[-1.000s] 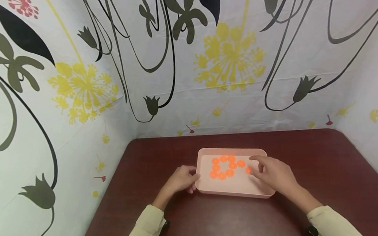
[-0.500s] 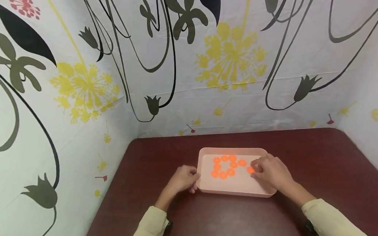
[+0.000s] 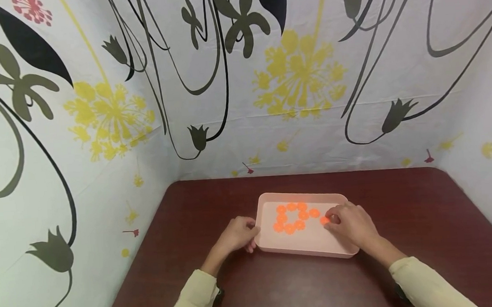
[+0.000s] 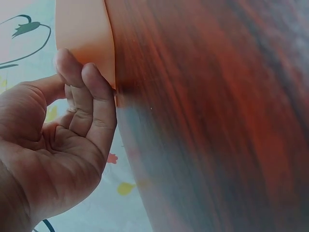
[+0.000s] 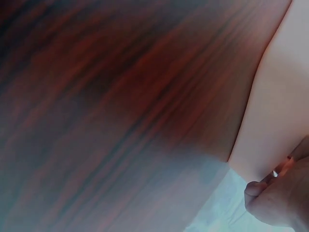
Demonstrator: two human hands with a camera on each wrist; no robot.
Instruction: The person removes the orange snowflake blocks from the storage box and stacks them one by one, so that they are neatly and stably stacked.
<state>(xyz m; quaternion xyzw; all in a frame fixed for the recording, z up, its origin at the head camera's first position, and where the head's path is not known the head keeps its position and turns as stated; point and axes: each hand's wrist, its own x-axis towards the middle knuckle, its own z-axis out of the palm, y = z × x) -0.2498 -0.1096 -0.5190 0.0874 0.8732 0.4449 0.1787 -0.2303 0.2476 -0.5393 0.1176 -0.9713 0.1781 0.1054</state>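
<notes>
A pale pink tray [image 3: 295, 249] rests on the table, with several flat orange discs [image 3: 290, 228] laid in a ring and a short line to its right. At the tray's left side my left hand [image 3: 237, 234] grips the edge, thumb by the rim; in the left wrist view, the fingers of the left hand [image 4: 72, 130] curl against the tray wall [image 4: 87, 34]. Over the tray's right part, my right hand [image 3: 355, 224] pinches the rightmost orange disc [image 3: 324, 220] between thumb and forefinger. Its other fingers are folded. The right wrist view catches only part of the right hand [image 5: 280, 195].
The dark red-brown wooden table [image 3: 281, 289] surrounds the tray on all sides. Behind it and to the left and right hangs a white cloth [image 3: 242, 96] printed with flowers and stems.
The thumb and forefinger of my right hand, spread apart earlier, have come together at the rightmost disc. My left hand stays at the tray's edge, and the other discs keep their places.
</notes>
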